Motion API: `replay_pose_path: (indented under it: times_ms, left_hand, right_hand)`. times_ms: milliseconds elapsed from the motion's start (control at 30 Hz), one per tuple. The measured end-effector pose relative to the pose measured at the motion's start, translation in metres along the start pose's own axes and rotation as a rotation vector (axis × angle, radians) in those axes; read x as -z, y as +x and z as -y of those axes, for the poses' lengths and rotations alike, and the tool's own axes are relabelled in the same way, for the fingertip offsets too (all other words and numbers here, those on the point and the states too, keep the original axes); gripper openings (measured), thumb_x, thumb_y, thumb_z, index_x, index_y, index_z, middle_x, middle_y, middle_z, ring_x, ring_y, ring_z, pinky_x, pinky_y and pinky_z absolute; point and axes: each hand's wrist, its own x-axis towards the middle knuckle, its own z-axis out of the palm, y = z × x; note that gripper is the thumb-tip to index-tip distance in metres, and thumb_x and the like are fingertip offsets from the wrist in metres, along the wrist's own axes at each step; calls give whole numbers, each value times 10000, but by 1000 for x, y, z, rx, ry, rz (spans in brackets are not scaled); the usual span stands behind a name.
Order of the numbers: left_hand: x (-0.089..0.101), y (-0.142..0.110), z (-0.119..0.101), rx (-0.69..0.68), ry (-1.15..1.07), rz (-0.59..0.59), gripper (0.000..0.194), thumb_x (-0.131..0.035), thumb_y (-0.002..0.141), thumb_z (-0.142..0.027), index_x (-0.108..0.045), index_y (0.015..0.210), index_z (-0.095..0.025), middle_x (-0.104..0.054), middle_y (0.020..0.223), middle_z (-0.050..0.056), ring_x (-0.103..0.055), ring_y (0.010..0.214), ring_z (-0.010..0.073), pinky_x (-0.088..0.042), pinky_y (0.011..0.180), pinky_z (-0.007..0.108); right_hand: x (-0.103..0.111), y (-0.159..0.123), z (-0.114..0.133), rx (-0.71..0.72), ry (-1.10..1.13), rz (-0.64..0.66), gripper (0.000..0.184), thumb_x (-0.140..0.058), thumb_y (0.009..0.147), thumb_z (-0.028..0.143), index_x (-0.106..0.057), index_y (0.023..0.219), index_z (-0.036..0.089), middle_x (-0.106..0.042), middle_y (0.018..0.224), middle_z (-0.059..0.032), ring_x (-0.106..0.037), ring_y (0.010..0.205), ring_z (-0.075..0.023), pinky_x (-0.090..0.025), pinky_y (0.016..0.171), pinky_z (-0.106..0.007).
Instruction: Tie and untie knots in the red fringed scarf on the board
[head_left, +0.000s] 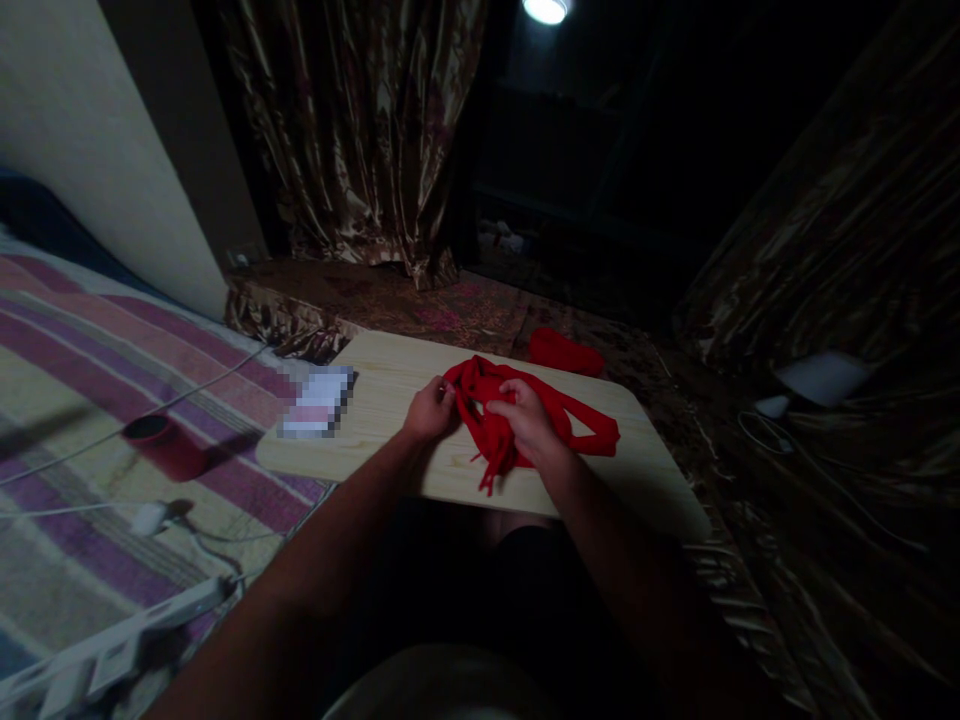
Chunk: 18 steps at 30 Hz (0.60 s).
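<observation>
A bunched red fringed cloth [491, 425], which looks like a knitted scarf, lies on a small light wooden table [390, 365]. Narrow strands hang from its near end, and a long loop stretches out to the right. My left hand [431, 408] pinches the cloth's left edge between thumb and fingers. Over the middle of the bundle, my right hand [529, 420] holds the fabric, thumb and forefinger showing on top with red cloth between them. Its other fingers are mostly hidden.
A red rolled bundle [566, 352] sits behind the table's far edge. A blurred-out white-and-pink item [319, 400] lies at the table's left. On the striped bed [67, 390] are a red cup [166, 447], cables and a white power strip [112, 640]. Patterned curtains [360, 130] hang beyond.
</observation>
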Motion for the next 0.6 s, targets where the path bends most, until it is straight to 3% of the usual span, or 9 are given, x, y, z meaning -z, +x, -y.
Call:
replay_pose_path:
  times_ms: [100,200,300,400,467,600]
  left_hand:
    - [-1,0,0,3,-16,-15,197,-493,918,-398,-576,903,-220,-712,833,47,-649,745,208,-481,709,322]
    - [-1,0,0,-8,-28,-19,196,-492,920,-409,-562,887,-229,-701,827,42,-643,752,208,-481,722,329]
    - [-2,0,1,-40,-55,-31,180,-491,917,-397,-554,890,-231,-696,851,44,-643,789,204,-487,767,331]
    - [-2,1,4,-58,-78,-72,182,-489,914,-399,-548,920,-226,-693,888,45,-637,818,198,-491,791,327]
    - [-2,1,5,-53,-106,-109,184,-483,916,-400,-543,937,-227,-692,895,43,-633,821,194,-495,796,327]
    - [0,0,4,-39,-120,-138,153,-471,909,-328,-534,1008,-230,-702,986,57,-653,905,202,-509,855,341]
  right_hand:
    - [23,25,15,51,-282,-87,287,-545,718,121,-588,988,210,-658,844,12,-616,702,-163,-504,681,-277]
    - [36,41,21,274,-724,-134,243,-480,760,56,-662,848,193,-681,957,-42,-631,888,-180,-477,826,-291]
    - [29,41,15,384,-1042,48,221,-513,853,130,-723,836,197,-696,1001,-80,-630,941,-195,-453,861,-296]
    - [10,33,7,379,-1120,233,312,-566,918,406,-738,777,187,-715,923,-122,-640,948,-241,-459,856,-322]
    - [-1,30,2,326,-1088,232,405,-565,914,505,-727,728,183,-722,863,-132,-649,905,-253,-471,828,-331]
    - [-4,38,-11,239,-948,138,161,-588,879,244,-720,804,191,-743,861,-79,-656,808,-193,-486,787,-282]
